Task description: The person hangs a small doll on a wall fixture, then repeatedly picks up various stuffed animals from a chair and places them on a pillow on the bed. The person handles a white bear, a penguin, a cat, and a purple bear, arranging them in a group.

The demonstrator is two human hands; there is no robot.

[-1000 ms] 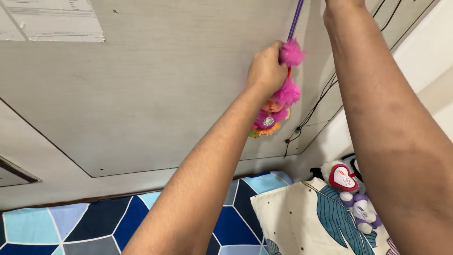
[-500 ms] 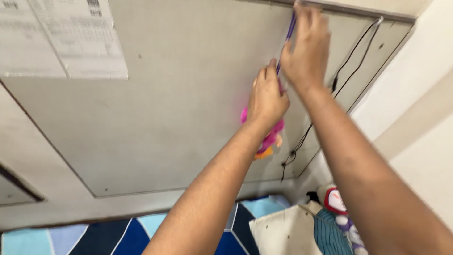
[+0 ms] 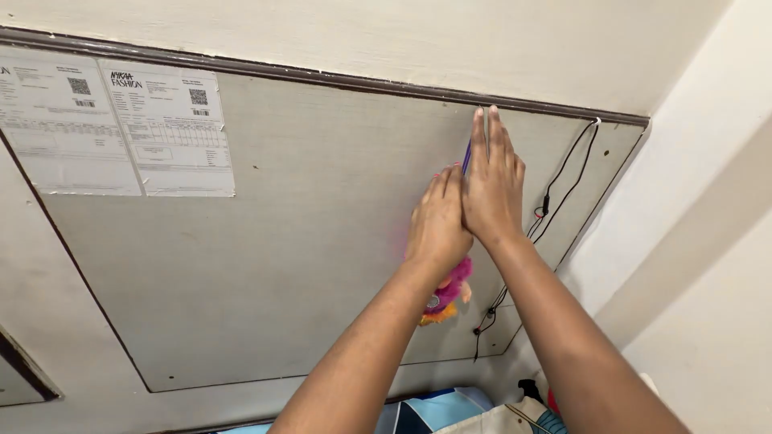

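Both hands against the board (image 3: 281,265) — right hand (image 3: 492,189) fingers pressed together at twelve o'clock on the purple cord (image 3: 466,153); left hand (image 3: 438,225) covers the pink toy (image 3: 450,285) — grip unclear.

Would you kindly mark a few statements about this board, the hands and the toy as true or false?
1. Both hands, left and right, are raised against the grey board. True.
2. A pink toy hangs below the left hand. True.
3. The paper sheets are at the board's lower right. False: upper left.
4. A black cord hangs right of the hands. True.
5. The toy is green. False: pink with orange.
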